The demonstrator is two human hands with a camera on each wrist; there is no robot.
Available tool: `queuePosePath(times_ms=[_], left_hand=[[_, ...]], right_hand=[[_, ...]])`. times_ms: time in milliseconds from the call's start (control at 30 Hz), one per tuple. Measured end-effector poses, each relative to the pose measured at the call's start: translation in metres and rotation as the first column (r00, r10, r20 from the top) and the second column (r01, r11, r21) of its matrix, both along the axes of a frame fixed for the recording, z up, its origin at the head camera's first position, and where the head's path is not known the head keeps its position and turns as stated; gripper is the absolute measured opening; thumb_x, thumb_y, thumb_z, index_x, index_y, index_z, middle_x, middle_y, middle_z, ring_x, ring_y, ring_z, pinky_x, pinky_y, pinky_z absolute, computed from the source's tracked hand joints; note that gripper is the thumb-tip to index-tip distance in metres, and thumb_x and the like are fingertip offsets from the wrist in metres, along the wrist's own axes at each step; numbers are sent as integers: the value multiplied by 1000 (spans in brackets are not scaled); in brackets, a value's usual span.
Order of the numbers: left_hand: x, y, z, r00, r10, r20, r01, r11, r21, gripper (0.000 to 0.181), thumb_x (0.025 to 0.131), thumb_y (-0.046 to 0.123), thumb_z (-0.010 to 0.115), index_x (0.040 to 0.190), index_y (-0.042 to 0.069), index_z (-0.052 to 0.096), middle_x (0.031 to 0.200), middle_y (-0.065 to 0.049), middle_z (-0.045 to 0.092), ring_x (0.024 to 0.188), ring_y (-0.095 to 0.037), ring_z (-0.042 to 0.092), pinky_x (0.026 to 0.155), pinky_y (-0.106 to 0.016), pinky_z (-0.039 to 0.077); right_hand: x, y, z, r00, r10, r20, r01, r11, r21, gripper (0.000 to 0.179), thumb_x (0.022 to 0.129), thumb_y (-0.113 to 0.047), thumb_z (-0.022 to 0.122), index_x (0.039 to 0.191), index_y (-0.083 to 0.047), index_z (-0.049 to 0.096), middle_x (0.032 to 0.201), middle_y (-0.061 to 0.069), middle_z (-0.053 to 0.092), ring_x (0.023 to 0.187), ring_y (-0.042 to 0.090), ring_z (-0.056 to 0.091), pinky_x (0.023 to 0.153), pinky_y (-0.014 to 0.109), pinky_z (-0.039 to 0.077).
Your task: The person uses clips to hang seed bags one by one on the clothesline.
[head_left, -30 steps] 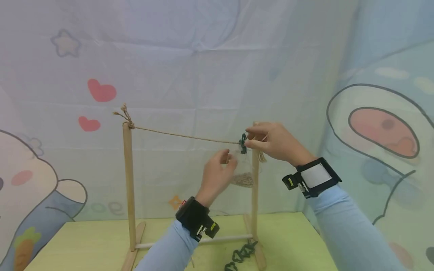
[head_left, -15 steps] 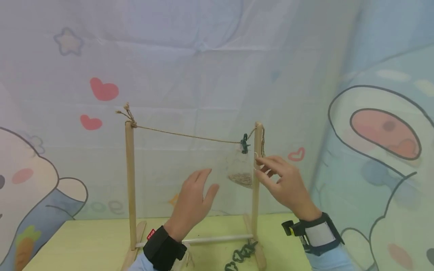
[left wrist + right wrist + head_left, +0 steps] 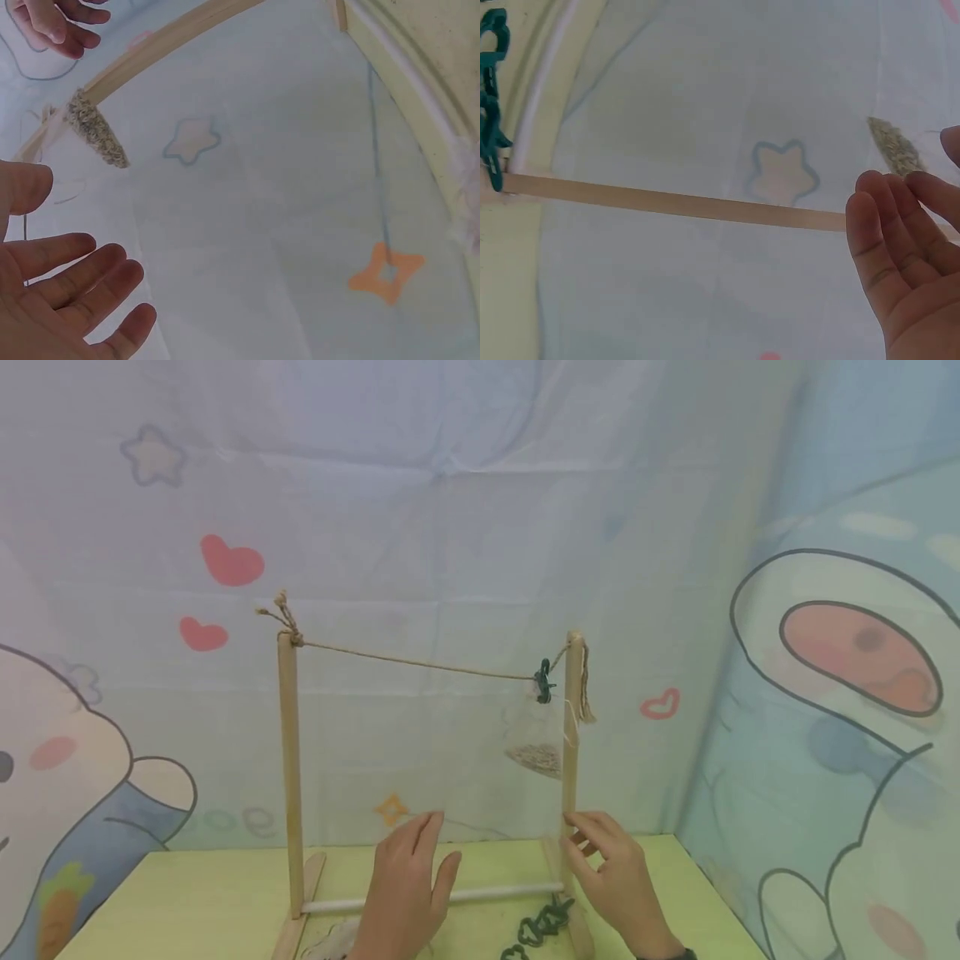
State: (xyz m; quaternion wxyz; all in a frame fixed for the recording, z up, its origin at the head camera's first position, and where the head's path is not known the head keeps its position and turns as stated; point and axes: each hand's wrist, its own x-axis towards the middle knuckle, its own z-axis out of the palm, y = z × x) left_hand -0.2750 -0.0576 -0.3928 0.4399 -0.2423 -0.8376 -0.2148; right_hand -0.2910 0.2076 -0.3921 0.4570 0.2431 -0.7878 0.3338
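Note:
A clear bag [image 3: 534,758] with a layer of small tan grain-like bits at its bottom hangs from the twine [image 3: 420,662] near the right post. A dark green clip [image 3: 543,681] holds its top to the line, and a thin white string dangles beside the post. My left hand [image 3: 405,885] is low in front of the frame, its fingers loosely extended and nothing in them. Near the lower right post [image 3: 573,752], my right hand [image 3: 618,881] has relaxed, slightly bent fingers and holds nothing. Both palms appear bare in the wrist views, the bag's contents [image 3: 96,131] beyond the left fingers.
Several dark green clips [image 3: 546,922] lie on the pale yellow table by the right foot of the wooden frame. A white rod [image 3: 506,891] joins the posts low down. A whitish crumpled item [image 3: 330,941] lies partly behind my left hand. Printed cloth hangs behind.
My right hand has left the clip and let go of the white string, dropping down beside the post. My left hand has drawn back from the bag and lowered. The bag stays hanging.

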Motion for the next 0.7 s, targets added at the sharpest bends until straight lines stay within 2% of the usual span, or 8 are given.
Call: queuePosePath(times_ms=[167,233,400,433,600,700], left_hand=[[-2,-2,-33,999,20,-46,-22,999,-26,43,94,21,76,127,-5,65,119,-17,69,105,-31,67,80,-51,56],[-3,-3,-45,998,35,-48,-36,999,-33,42,96,25,74,125,-4,67,116,-15,70,102,-30,68,78,-50,56],[-1,-3,-66,997,75,20,-74,996,-40,40,99,32,71,121,-1,69,113,-12,71,98,-27,68,76,-50,56],[-1,-3,-70,996,78,36,-76,996,-44,40,99,33,71,120,0,70,112,-12,71,97,-27,68,76,-50,56],[-3,-4,-84,990,84,113,-77,995,-63,40,96,34,74,118,0,72,109,-10,72,96,-27,69,75,-50,56],[-4,-5,-93,991,89,102,-82,994,-74,40,95,35,75,116,1,72,106,-9,72,94,-27,69,74,-49,56]], right_hand=[[6,-4,-31,997,-26,78,28,999,-23,30,84,7,78,112,-1,76,104,3,72,79,5,65,57,23,55],[8,-6,-40,989,-39,142,43,999,-28,30,85,5,77,115,-1,76,105,3,72,77,4,64,58,24,55],[12,-10,-58,935,-61,348,89,994,-65,27,89,-1,76,116,-2,76,104,4,72,75,0,61,57,21,51],[13,-11,-60,930,-56,362,85,994,-65,26,89,-1,75,115,-2,76,103,5,72,76,0,62,58,22,52],[11,-13,-72,935,-26,355,53,996,-67,24,85,3,76,109,1,76,99,6,71,75,0,63,59,24,55],[10,-13,-77,933,-10,358,41,996,-79,23,84,6,77,106,0,76,97,5,71,73,0,63,58,26,55]])
